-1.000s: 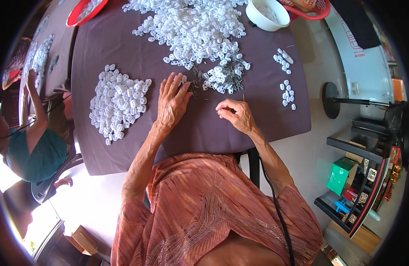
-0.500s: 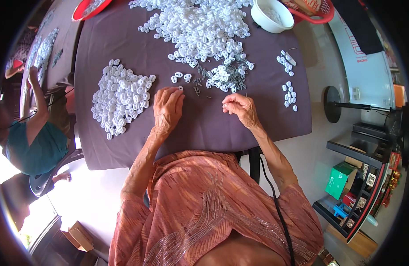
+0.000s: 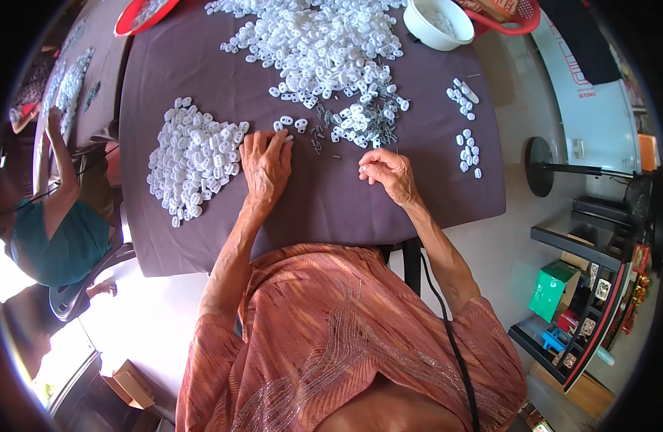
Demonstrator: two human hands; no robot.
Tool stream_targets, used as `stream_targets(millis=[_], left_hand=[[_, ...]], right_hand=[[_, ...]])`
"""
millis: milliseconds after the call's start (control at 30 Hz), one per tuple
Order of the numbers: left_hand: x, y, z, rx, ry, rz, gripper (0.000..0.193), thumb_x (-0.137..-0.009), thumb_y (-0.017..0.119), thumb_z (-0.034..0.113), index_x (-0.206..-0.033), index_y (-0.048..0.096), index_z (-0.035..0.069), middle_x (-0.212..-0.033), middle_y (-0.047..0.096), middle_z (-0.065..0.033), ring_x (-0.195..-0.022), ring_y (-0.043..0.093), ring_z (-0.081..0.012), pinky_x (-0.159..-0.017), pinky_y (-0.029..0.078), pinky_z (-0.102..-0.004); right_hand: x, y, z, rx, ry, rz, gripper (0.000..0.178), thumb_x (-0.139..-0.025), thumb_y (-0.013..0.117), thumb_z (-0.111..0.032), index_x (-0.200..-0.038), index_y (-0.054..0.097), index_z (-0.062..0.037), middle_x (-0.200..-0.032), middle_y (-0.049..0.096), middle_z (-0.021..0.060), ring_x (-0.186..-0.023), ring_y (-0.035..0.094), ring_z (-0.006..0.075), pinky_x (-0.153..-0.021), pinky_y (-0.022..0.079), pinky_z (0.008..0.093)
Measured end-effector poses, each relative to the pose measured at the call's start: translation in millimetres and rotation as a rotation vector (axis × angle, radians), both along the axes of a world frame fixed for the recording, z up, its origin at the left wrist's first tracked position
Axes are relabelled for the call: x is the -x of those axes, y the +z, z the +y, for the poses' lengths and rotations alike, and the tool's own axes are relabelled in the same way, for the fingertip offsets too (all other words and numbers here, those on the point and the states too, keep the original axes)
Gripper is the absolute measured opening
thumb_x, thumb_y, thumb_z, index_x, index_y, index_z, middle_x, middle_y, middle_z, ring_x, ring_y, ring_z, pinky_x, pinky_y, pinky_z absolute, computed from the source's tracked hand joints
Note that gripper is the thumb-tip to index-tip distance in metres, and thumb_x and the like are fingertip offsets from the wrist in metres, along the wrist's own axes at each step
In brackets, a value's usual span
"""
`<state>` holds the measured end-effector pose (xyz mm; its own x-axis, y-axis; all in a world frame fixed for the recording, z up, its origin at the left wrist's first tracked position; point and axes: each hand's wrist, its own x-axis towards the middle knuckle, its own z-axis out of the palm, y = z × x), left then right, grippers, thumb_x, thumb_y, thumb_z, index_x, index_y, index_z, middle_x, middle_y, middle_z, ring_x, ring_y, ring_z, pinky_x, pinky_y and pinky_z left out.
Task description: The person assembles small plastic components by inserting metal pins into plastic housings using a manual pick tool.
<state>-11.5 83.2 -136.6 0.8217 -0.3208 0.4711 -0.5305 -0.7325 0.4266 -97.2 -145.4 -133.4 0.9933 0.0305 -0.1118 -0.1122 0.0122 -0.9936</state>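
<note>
- White oval pieces [image 3: 194, 162], each pierced by two holes where its face is seen, are heaped at about 8 to 9 o'clock on the dark cloth-covered surface [image 3: 331, 216], with 12 o'clock taken as its far edge and its middle as the hub.
- Their long axes are pointed every way within the heap; no common direction is shared.
- A larger heap [image 3: 313, 50] of like pieces is spread at 12 o'clock, likewise jumbled.
- Grey pins [image 3: 384, 126] are scattered among its near pieces, at about 1 o'clock; one lone pin [image 3: 336, 156] is laid flat, its long axis along 9 to 3.
- A few loose pieces [image 3: 300, 125] are set just beyond the left hand [image 3: 265, 173], whose palm is turned down and whose fingers are pointed toward 12; one piece is partly covered at its fingertips, and whether it is held by the grip cannot be told.
- The right hand [image 3: 389, 176] is pointed toward 10 o'clock, its grip kept narrow, thumb near the fingertips; what may be pinched is too small to tell.
- Two small groups [image 3: 468, 153] are placed near 3 o'clock; in the farther, a longer white piece [image 3: 469, 92] is slanted along 11 to 5.
- A white bowl [image 3: 439, 37] is stood between 1 and 2.
</note>
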Motion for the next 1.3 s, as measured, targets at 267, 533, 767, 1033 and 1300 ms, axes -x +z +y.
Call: stream_targets(millis=[267, 533, 767, 1033, 1300], left_hand=[[-16.6, 9.3, -16.2, -0.045, -0.122, -0.024, 0.025, -0.071, 0.064, 0.012, -0.096, 0.062, 0.010, -0.104, 0.053, -0.0098, -0.096, 0.050, -0.0286, -0.081, 0.040, -0.0378], [-0.5, -2.9, -1.6, 0.037, -0.090, -0.007, 0.022, -0.070, 0.065, 0.010, -0.091, 0.061, 0.007, -0.104, 0.053, -0.0091, -0.097, 0.049, -0.0281, -0.082, 0.039, -0.0388], [-4.6, 5.4, -14.8, -0.061, -0.095, -0.041, 0.031, -0.070, 0.066, 0.013, -0.099, 0.060, 0.009, -0.104, 0.052, -0.0087, -0.098, 0.049, -0.0272, -0.084, 0.037, -0.0380], [-8.7, -4.7, -12.6, 0.048, -0.092, -0.036, 0.027, -0.070, 0.066, 0.015, -0.095, 0.060, 0.008, -0.102, 0.054, -0.0082, -0.098, 0.049, -0.0265, -0.084, 0.036, -0.0383], [-11.9, -3.7, -14.3, 0.132, -0.071, 0.026, 0.022, -0.071, 0.064, 0.010, -0.091, 0.059, 0.005, -0.100, 0.055, -0.0090, -0.095, 0.051, -0.0272, -0.082, 0.039, -0.0374]], right_hand=[[-0.8, 1.8, -0.5, -0.017, -0.006, 0.029, 0.008, -0.079, 0.056, -0.006, -0.083, 0.058, 0.0007, -0.072, 0.059, 0.0054, -0.064, 0.057, 0.0096, -0.055, 0.043, 0.0206], [-0.3, -2.0, -2.0, -0.048, -0.004, 0.011, 0.007, -0.079, 0.056, -0.005, -0.083, 0.058, 0.0005, -0.072, 0.059, 0.0052, -0.064, 0.057, 0.0095, -0.056, 0.044, 0.0205], [0.4, -0.5, -0.4, -0.030, -0.005, 0.022, 0.008, -0.079, 0.056, -0.005, -0.084, 0.059, 0.0005, -0.073, 0.060, 0.0053, -0.064, 0.057, 0.0094, -0.056, 0.044, 0.0204], [-0.3, 1.9, 0.3, -0.002, -0.012, 0.017, 0.007, -0.079, 0.055, -0.005, -0.083, 0.059, 0.0000, -0.071, 0.060, 0.0056, -0.061, 0.055, 0.0085, -0.055, 0.043, 0.0203], [-0.8, 1.9, 0.8, -0.022, -0.022, 0.019, 0.007, -0.079, 0.055, -0.005, -0.083, 0.059, 0.0003, -0.070, 0.060, 0.0057, -0.061, 0.055, 0.0085, -0.055, 0.043, 0.0205]])
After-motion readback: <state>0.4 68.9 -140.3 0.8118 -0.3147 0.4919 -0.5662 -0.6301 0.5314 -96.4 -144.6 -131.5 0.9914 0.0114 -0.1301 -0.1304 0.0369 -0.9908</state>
